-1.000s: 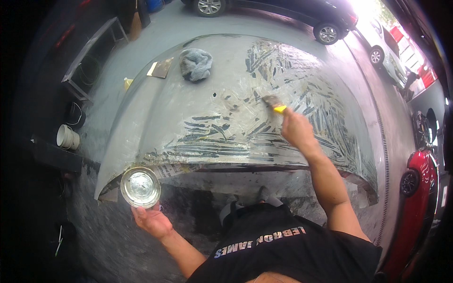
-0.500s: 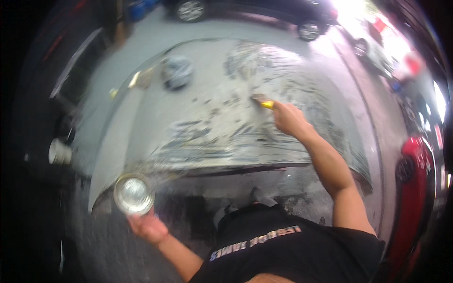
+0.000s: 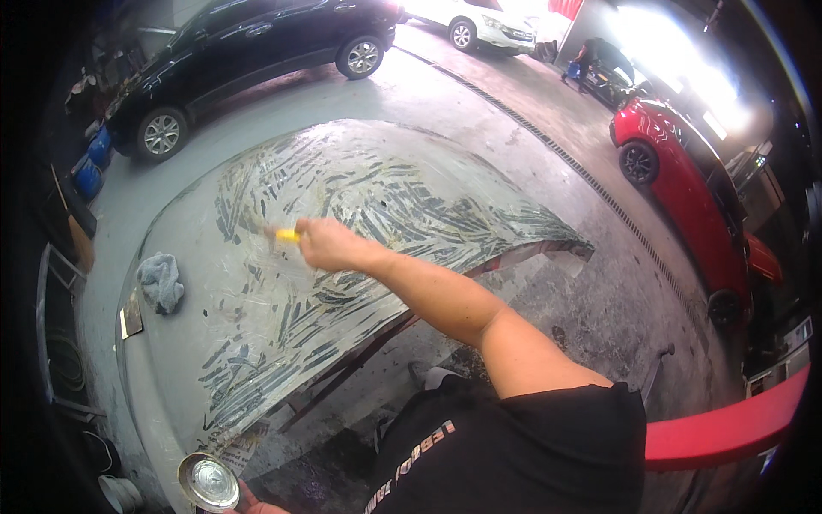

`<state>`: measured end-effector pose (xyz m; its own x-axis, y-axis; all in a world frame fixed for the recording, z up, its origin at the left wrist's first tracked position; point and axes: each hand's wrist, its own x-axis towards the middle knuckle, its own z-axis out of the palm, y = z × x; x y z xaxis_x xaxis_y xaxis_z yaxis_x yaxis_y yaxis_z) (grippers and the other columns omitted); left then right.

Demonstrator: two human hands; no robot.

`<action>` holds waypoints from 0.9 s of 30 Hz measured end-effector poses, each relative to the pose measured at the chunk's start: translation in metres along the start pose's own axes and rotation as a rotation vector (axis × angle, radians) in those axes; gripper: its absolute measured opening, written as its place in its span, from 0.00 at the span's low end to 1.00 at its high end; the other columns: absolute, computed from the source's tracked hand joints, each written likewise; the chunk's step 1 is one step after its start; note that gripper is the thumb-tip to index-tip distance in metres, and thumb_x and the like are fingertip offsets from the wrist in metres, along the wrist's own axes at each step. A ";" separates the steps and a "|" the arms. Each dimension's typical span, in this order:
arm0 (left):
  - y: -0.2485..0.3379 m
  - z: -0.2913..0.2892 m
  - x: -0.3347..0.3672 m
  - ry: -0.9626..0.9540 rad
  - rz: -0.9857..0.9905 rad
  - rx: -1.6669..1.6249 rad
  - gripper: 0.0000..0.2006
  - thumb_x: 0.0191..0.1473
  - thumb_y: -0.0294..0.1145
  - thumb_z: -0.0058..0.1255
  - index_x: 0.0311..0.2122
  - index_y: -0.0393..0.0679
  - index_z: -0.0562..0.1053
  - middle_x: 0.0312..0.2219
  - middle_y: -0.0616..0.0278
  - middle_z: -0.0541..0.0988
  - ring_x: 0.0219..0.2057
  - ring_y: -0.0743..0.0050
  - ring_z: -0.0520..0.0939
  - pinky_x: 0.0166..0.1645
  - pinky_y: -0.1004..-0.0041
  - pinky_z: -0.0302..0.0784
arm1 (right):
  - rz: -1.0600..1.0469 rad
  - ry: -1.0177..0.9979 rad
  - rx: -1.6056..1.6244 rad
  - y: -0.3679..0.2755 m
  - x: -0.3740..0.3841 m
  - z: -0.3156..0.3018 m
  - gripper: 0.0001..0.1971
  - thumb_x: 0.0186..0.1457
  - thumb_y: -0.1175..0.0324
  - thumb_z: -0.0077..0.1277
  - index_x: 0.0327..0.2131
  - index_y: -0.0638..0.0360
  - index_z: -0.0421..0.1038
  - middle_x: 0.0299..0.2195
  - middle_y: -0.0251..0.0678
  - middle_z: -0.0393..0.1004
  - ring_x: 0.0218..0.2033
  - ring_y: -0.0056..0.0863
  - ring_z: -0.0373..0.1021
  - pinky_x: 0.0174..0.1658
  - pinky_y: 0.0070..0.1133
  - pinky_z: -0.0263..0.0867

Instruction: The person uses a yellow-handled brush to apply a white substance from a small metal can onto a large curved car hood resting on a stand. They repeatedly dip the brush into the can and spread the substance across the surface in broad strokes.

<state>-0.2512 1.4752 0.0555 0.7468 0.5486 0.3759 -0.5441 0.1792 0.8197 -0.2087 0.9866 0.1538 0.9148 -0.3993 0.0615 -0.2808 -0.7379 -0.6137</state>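
A grey car hood (image 3: pixel 201 295) lies across the middle, streaked with many wet-looking dark strokes. My right hand (image 3: pixel 330 244) is closed round the yellow handle of a paintbrush (image 3: pixel 289 235). The brush's head is blurred and meets the streaked surface, left of the hood's middle. Low at the left, my left hand (image 3: pixel 253 504) holds up a round metal tin (image 3: pixel 211 482), its mouth facing up and a shiny silvery inside showing. Most of that hand falls outside the lower edge. A crumpled grey cloth (image 3: pixel 160 283) rests on the hood's left part, beside a small pale block (image 3: pixel 131 314).
Beyond the hood stands a black car (image 3: pixel 257 56), with a white car (image 3: pixel 484 24) farther back. A red car (image 3: pixel 676 171) is parked at the right. A drain grate (image 3: pixel 548 141) crosses the floor. Left are blue drums (image 3: pixel 88 176), a metal frame (image 3: pixel 44 317) and a white bucket (image 3: pixel 120 493).
My view has swung to the right. The brush in my right hand has moved to another part of the streaked surface. The tin stays in my left hand, now lower in view.
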 end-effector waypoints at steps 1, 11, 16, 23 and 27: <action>-0.005 -0.009 0.002 0.013 0.008 0.009 0.19 0.62 0.37 0.47 0.35 0.25 0.77 0.33 0.42 0.81 0.36 0.53 0.80 0.46 0.61 0.76 | 0.009 0.084 0.074 0.001 0.004 -0.008 0.17 0.63 0.66 0.43 0.52 0.64 0.70 0.33 0.54 0.78 0.39 0.54 0.77 0.45 0.41 0.72; -0.004 0.017 -0.004 0.019 0.094 0.006 0.20 0.64 0.36 0.42 0.34 0.25 0.76 0.30 0.44 0.80 0.30 0.55 0.79 0.36 0.62 0.78 | -0.125 0.012 -0.272 0.019 0.026 0.022 0.16 0.53 0.74 0.52 0.46 0.65 0.66 0.35 0.51 0.78 0.37 0.51 0.76 0.38 0.40 0.71; -0.052 -0.073 0.016 -0.165 -0.112 -0.094 0.22 0.65 0.42 0.46 0.50 0.30 0.72 0.49 0.43 0.73 0.47 0.50 0.76 0.46 0.54 0.79 | -0.257 -0.133 -0.400 0.024 -0.009 0.046 0.12 0.51 0.72 0.55 0.40 0.62 0.73 0.33 0.49 0.80 0.37 0.48 0.79 0.35 0.38 0.74; 0.036 -0.003 -0.006 -0.084 -0.292 -0.037 0.29 0.64 0.44 0.50 0.62 0.34 0.64 0.57 0.48 0.72 0.54 0.58 0.78 0.51 0.59 0.84 | -0.020 0.239 -0.141 0.054 0.045 -0.033 0.18 0.61 0.65 0.50 0.52 0.61 0.73 0.35 0.57 0.79 0.37 0.49 0.78 0.43 0.38 0.71; 0.040 -0.010 -0.016 -0.055 -0.276 0.003 0.30 0.64 0.45 0.50 0.63 0.33 0.63 0.56 0.47 0.72 0.52 0.58 0.79 0.50 0.60 0.85 | -0.072 0.265 -0.306 0.060 0.087 -0.013 0.14 0.59 0.68 0.47 0.46 0.62 0.73 0.36 0.58 0.79 0.39 0.56 0.77 0.43 0.43 0.73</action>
<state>-0.2888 1.4820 0.0774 0.8864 0.4340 0.1612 -0.3162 0.3132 0.8955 -0.1501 0.9005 0.1330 0.8401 -0.4376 0.3205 -0.3290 -0.8809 -0.3403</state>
